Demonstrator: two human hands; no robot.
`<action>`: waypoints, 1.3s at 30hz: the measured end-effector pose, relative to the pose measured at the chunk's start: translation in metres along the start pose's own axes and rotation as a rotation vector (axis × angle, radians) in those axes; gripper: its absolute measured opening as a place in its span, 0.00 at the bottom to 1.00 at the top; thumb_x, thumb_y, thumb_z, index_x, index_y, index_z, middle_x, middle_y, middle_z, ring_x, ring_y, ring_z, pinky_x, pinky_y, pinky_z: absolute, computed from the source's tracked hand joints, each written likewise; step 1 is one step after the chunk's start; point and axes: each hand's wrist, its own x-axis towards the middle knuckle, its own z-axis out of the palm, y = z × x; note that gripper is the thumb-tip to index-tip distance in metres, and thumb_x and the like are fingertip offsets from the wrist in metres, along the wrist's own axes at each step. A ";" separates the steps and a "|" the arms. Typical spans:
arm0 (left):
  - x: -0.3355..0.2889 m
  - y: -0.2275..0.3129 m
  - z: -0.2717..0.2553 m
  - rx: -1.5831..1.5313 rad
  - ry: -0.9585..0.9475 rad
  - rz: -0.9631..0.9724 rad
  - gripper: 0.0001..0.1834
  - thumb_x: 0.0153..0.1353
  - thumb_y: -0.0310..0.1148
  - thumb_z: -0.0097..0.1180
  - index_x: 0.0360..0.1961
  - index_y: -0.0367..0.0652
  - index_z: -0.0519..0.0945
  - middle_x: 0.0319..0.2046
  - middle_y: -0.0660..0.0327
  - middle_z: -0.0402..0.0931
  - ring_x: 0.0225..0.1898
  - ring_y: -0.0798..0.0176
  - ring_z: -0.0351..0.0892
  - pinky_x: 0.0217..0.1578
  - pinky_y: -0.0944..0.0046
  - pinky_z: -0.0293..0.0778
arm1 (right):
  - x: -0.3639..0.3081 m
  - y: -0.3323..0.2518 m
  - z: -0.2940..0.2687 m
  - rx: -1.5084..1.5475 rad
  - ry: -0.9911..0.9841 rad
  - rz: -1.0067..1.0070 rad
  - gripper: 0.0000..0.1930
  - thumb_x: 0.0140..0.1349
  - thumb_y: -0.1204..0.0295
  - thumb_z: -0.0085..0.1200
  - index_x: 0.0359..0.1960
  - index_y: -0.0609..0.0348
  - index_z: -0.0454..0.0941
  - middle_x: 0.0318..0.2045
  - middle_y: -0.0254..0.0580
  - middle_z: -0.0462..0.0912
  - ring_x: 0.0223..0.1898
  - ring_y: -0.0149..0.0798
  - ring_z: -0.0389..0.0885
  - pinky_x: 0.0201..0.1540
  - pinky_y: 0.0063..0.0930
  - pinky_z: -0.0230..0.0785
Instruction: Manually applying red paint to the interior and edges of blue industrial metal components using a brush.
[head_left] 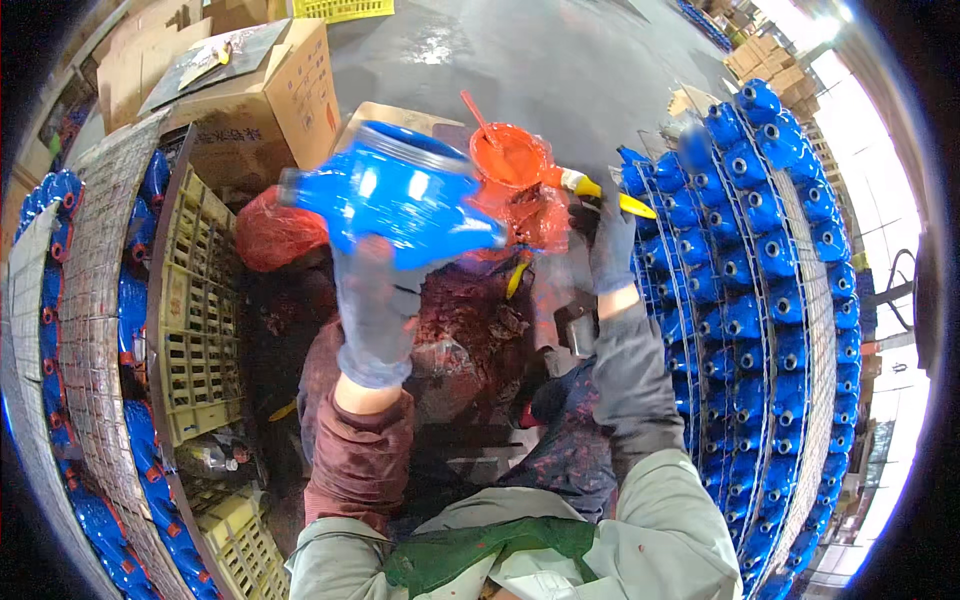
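Note:
My gloved left hand (378, 300) grips a glossy blue water meter body (405, 200) from below and holds it up in front of me. This casting has a wide round threaded opening at its top and a narrower pipe end on either side. In my gloved right hand (612, 245) is a paintbrush (632, 205) with a yellow handle. Its red-coated bristle end points left, close to the casting's right pipe end. Just beyond the casting stands an orange-red paint bucket (512, 155) with a red stick (478, 115) leaning in it.
Racks of blue meter bodies (740, 270) rise close on my right, and another wire rack (95, 280) stands on the left. Beside that are yellowish plastic crates (200, 310). A red plastic bag (280, 232) and a cardboard box (270, 105) lie at far left.

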 end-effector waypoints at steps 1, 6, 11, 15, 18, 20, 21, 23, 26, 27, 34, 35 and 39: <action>-0.004 -0.005 0.005 0.186 0.068 0.021 0.43 0.60 0.41 0.63 0.71 0.43 0.53 0.59 0.51 0.67 0.53 0.57 0.72 0.54 0.54 0.72 | -0.011 -0.004 0.003 0.114 -0.024 0.030 0.22 0.67 0.53 0.56 0.47 0.61 0.76 0.34 0.39 0.82 0.30 0.31 0.81 0.31 0.23 0.74; -0.016 -0.029 0.017 0.827 -0.147 0.222 0.55 0.43 0.36 0.77 0.69 0.43 0.53 0.57 0.54 0.64 0.54 0.58 0.71 0.54 0.56 0.72 | -0.052 -0.047 0.015 0.403 -0.202 -0.029 0.25 0.68 0.53 0.53 0.55 0.61 0.69 0.36 0.40 0.80 0.34 0.35 0.81 0.36 0.26 0.75; -0.016 -0.043 0.013 1.166 -0.397 0.543 0.57 0.38 0.40 0.80 0.67 0.38 0.57 0.57 0.47 0.65 0.56 0.49 0.72 0.57 0.51 0.70 | -0.105 -0.101 0.011 -0.105 -0.090 -0.579 0.20 0.69 0.57 0.48 0.44 0.66 0.73 0.34 0.45 0.79 0.29 0.33 0.77 0.30 0.24 0.71; -0.015 -0.050 0.015 1.298 -0.481 0.595 0.58 0.35 0.40 0.82 0.65 0.41 0.58 0.58 0.44 0.67 0.57 0.47 0.72 0.57 0.47 0.71 | -0.123 -0.108 0.009 0.183 -0.293 -0.629 0.20 0.66 0.56 0.53 0.38 0.66 0.76 0.30 0.49 0.80 0.25 0.37 0.78 0.28 0.30 0.73; -0.014 -0.054 0.015 1.314 -0.496 0.604 0.55 0.35 0.40 0.81 0.64 0.41 0.62 0.59 0.40 0.67 0.58 0.42 0.72 0.56 0.44 0.71 | -0.121 -0.104 0.007 0.025 -0.140 -0.831 0.19 0.63 0.57 0.57 0.38 0.64 0.77 0.29 0.51 0.82 0.26 0.42 0.80 0.30 0.36 0.74; -0.014 -0.057 0.014 1.248 -0.463 0.608 0.48 0.34 0.39 0.79 0.60 0.38 0.69 0.58 0.38 0.68 0.58 0.37 0.72 0.57 0.44 0.71 | -0.121 -0.102 0.006 -0.058 -0.122 -0.861 0.19 0.65 0.56 0.53 0.38 0.65 0.76 0.27 0.51 0.80 0.26 0.42 0.79 0.31 0.35 0.73; -0.014 -0.058 0.013 1.254 -0.457 0.610 0.48 0.34 0.39 0.78 0.59 0.38 0.70 0.58 0.38 0.68 0.58 0.37 0.72 0.57 0.44 0.71 | -0.120 -0.101 0.006 -0.035 -0.126 -0.878 0.20 0.65 0.56 0.51 0.37 0.65 0.76 0.26 0.50 0.79 0.27 0.42 0.79 0.31 0.34 0.72; -0.015 -0.059 0.012 1.275 -0.449 0.610 0.47 0.35 0.39 0.78 0.59 0.38 0.70 0.58 0.38 0.68 0.58 0.37 0.72 0.57 0.44 0.71 | -0.120 -0.099 0.006 -0.138 -0.067 -0.924 0.19 0.66 0.56 0.51 0.36 0.65 0.75 0.26 0.48 0.79 0.27 0.43 0.79 0.32 0.35 0.73; -0.013 -0.059 0.011 1.280 -0.463 0.657 0.47 0.35 0.38 0.78 0.59 0.38 0.71 0.58 0.38 0.68 0.58 0.36 0.72 0.56 0.44 0.71 | -0.118 -0.096 0.006 -0.152 -0.037 -0.971 0.18 0.65 0.58 0.52 0.36 0.64 0.75 0.26 0.45 0.80 0.28 0.43 0.80 0.33 0.36 0.75; -0.012 -0.059 0.011 1.279 -0.466 0.657 0.47 0.35 0.38 0.78 0.59 0.38 0.70 0.58 0.38 0.68 0.58 0.36 0.72 0.56 0.43 0.71 | -0.118 -0.096 0.006 -0.152 -0.049 -0.978 0.17 0.65 0.58 0.52 0.36 0.64 0.75 0.26 0.44 0.80 0.29 0.43 0.80 0.33 0.36 0.75; -0.013 -0.060 0.016 1.252 -0.474 0.626 0.55 0.36 0.39 0.79 0.65 0.37 0.62 0.58 0.42 0.68 0.59 0.38 0.71 0.58 0.44 0.69 | -0.119 -0.098 0.006 -0.215 -0.041 -0.960 0.17 0.64 0.58 0.52 0.34 0.63 0.75 0.26 0.43 0.80 0.29 0.43 0.80 0.32 0.37 0.77; -0.015 -0.058 0.018 1.268 -0.475 0.586 0.56 0.36 0.39 0.79 0.66 0.37 0.60 0.59 0.43 0.67 0.59 0.41 0.70 0.58 0.46 0.69 | -0.120 -0.098 0.006 -0.228 -0.016 -0.958 0.17 0.64 0.58 0.52 0.33 0.63 0.75 0.26 0.44 0.80 0.29 0.43 0.80 0.31 0.36 0.77; -0.021 -0.052 0.027 1.239 -0.326 0.292 0.59 0.38 0.42 0.81 0.67 0.37 0.56 0.60 0.51 0.63 0.59 0.55 0.69 0.57 0.53 0.70 | -0.121 -0.097 0.007 -0.246 0.022 -0.945 0.18 0.64 0.57 0.52 0.33 0.63 0.74 0.26 0.44 0.79 0.29 0.42 0.80 0.29 0.34 0.76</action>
